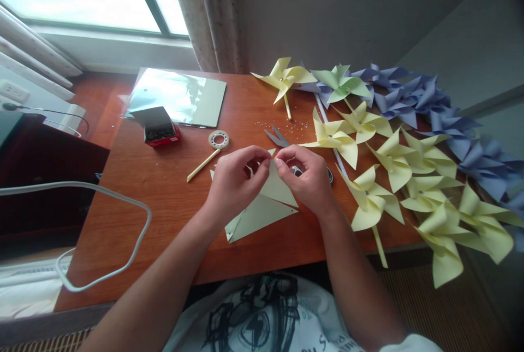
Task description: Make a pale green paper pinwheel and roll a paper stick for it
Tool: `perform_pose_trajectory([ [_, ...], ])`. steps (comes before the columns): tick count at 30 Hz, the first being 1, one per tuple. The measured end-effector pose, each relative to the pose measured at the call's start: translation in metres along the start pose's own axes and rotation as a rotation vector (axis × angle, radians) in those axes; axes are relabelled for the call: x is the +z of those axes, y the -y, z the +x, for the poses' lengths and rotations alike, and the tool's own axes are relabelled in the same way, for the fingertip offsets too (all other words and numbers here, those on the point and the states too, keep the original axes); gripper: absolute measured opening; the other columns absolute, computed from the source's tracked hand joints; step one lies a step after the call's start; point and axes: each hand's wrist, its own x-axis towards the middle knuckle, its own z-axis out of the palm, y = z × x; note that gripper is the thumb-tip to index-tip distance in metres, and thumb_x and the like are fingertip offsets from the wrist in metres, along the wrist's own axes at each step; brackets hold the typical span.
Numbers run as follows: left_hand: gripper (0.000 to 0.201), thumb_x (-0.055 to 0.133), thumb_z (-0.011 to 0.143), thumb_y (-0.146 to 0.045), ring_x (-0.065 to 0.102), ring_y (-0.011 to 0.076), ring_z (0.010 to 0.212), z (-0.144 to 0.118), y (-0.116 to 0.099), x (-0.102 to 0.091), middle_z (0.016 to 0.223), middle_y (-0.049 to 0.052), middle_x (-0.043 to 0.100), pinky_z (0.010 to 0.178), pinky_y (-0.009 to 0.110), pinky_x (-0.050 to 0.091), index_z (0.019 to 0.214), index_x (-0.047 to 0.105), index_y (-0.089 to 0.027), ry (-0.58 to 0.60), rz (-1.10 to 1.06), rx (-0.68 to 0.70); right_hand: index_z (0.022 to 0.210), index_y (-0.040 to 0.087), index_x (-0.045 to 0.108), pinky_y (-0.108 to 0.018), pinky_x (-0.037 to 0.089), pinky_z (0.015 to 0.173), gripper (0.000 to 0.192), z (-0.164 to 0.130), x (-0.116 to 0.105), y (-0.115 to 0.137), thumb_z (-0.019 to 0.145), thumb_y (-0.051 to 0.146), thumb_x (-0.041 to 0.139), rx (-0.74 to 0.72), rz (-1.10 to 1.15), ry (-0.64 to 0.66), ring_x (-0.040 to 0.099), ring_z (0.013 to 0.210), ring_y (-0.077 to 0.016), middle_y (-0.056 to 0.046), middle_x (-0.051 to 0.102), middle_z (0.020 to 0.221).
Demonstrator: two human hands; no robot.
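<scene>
A pale yellow paper square (262,218), slit in from its corners and with small holes near the tips, lies flat before me. Over its far part, my left hand (239,177) and my right hand (305,174) face each other, thumbs and forefingers pinched close together. Whatever sits between their fingertips is too small to make out. Scissors (280,138) lie partly under my right hand, blades pointing away. Just left of my hands are a rolled paper stick (202,165) and a roll of tape (219,139).
An open red box (162,138) of small dark pieces stands at left, before a shiny-wrapped paper pack (213,103). Yellow pinwheels (368,199), a green pinwheel (341,84) and purple pinwheels (434,101) crowd the right side. A white cable (143,232) loops over the left edge.
</scene>
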Motion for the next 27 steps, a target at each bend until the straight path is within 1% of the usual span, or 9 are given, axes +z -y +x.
perform_pose_trajectory([
  [8, 0.009, 0.065, 0.087, -0.023, 0.055, 0.0106, 0.058, 0.0013, 0.0001, -0.0006, 0.066, 0.0, 0.064, 0.05, 0.02, 0.042, 0.083, 0.07, -0.016, 0.059, -0.034, -0.033, 0.084, 0.023, 0.066, -0.031, 0.057, 0.072, 0.005, -0.0005, -0.0008, 0.0004, 0.089, 0.023, 0.064, 0.043, 0.024, -0.002, 0.066, 0.077, -0.0176, -0.001, 0.069, 0.083],
  [16, 0.011, 0.066, 0.087, -0.026, 0.055, 0.0116, 0.06, 0.001, 0.0027, 0.0005, 0.07, 0.002, 0.068, 0.053, 0.021, 0.043, 0.084, 0.07, -0.016, 0.047, -0.085, -0.076, 0.088, 0.022, 0.068, -0.029, 0.056, 0.071, 0.004, -0.0002, -0.0009, -0.0011, 0.09, 0.024, 0.065, 0.04, 0.068, 0.005, 0.067, 0.078, -0.0163, -0.001, 0.07, 0.085],
  [21, 0.01, 0.067, 0.086, -0.025, 0.056, 0.0115, 0.06, 0.0009, 0.0034, 0.0014, 0.07, 0.002, 0.068, 0.053, 0.021, 0.043, 0.084, 0.07, -0.016, 0.006, -0.095, -0.093, 0.088, 0.023, 0.067, -0.03, 0.056, 0.072, 0.004, -0.0009, -0.0013, 0.0016, 0.09, 0.021, 0.065, -0.024, 0.007, 0.016, 0.067, 0.077, -0.0163, 0.0, 0.07, 0.085],
  [24, 0.008, 0.066, 0.086, -0.023, 0.056, 0.0112, 0.058, 0.0008, 0.0016, 0.0011, 0.066, 0.0, 0.066, 0.051, 0.021, 0.042, 0.082, 0.069, -0.017, -0.029, -0.037, -0.07, 0.089, 0.024, 0.067, -0.032, 0.056, 0.073, 0.008, -0.0013, -0.0003, 0.0033, 0.09, 0.018, 0.063, -0.096, -0.08, 0.018, 0.066, 0.077, -0.017, -0.001, 0.069, 0.085],
  [27, 0.006, 0.065, 0.086, -0.02, 0.058, 0.0112, 0.058, 0.0001, -0.0006, 0.0004, 0.068, 0.0, 0.066, 0.053, 0.022, 0.044, 0.082, 0.069, -0.018, -0.05, 0.053, -0.021, 0.089, 0.025, 0.066, -0.032, 0.056, 0.072, 0.01, -0.0015, 0.0014, 0.0032, 0.09, 0.016, 0.062, -0.148, -0.129, -0.008, 0.065, 0.075, -0.0167, 0.0, 0.068, 0.084],
])
